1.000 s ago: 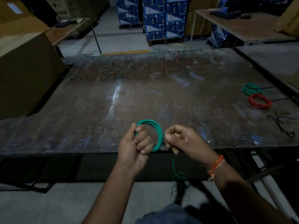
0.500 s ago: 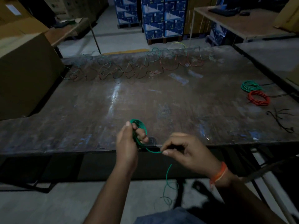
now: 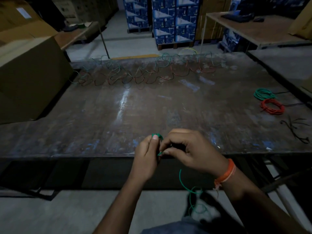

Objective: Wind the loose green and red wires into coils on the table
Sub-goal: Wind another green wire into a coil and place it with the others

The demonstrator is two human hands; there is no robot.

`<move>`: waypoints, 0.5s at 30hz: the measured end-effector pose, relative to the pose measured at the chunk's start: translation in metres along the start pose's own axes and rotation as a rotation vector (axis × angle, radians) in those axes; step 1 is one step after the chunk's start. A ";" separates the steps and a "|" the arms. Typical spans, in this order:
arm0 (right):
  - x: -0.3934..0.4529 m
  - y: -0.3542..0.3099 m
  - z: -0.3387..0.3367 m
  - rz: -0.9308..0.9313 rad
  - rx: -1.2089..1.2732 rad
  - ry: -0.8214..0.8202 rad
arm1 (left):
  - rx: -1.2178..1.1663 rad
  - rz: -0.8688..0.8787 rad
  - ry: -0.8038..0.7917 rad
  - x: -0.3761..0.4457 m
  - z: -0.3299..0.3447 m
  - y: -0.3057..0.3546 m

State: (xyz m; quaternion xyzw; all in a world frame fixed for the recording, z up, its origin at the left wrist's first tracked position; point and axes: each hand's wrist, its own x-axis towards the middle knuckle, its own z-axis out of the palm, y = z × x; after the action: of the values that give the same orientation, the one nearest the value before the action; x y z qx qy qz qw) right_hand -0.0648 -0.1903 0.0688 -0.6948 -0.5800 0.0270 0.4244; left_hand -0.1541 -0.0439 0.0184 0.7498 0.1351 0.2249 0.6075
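My left hand (image 3: 147, 155) grips a small green wire coil (image 3: 159, 136) over the table's near edge; most of the coil is hidden by the fingers. My right hand (image 3: 189, 152) pinches the same green wire just beside the coil. The loose tail of the green wire (image 3: 189, 190) hangs below my right wrist toward the floor. A long tangle of loose green and red wires (image 3: 143, 73) lies along the far side of the table. A finished green coil (image 3: 263, 94) and a finished red coil (image 3: 272, 106) lie at the right.
The dark worn table (image 3: 118, 115) spans the view. Black ties (image 3: 297, 130) lie near its right edge. A big cardboard box (image 3: 28, 73) stands at the left. Another table (image 3: 263, 29) and stacked blue boxes (image 3: 173, 21) are behind.
The green coil has turned edge-on inside my left hand. My right hand has come in from the right and now pinches the wire close against the coil; the hanging tail has shifted right.
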 end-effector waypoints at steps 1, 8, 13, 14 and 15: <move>0.000 0.001 0.000 0.004 -0.009 0.010 | -0.009 -0.024 -0.011 -0.002 0.000 0.000; -0.001 0.017 -0.006 0.171 0.042 0.196 | -0.236 -0.226 -0.234 -0.011 -0.004 0.009; -0.004 0.025 0.013 0.279 0.120 0.167 | -0.619 -0.312 -0.249 -0.012 -0.005 0.022; -0.005 0.024 0.018 0.288 0.116 0.143 | -0.690 -0.324 -0.242 -0.012 -0.005 0.023; -0.005 0.022 0.025 0.295 0.122 0.135 | -0.757 -0.344 -0.235 -0.012 -0.004 0.025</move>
State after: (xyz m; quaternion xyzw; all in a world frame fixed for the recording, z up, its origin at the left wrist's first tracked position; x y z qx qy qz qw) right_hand -0.0621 -0.1802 0.0370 -0.7455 -0.4394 0.0773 0.4951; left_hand -0.1678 -0.0518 0.0410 0.4611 0.0961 0.0674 0.8796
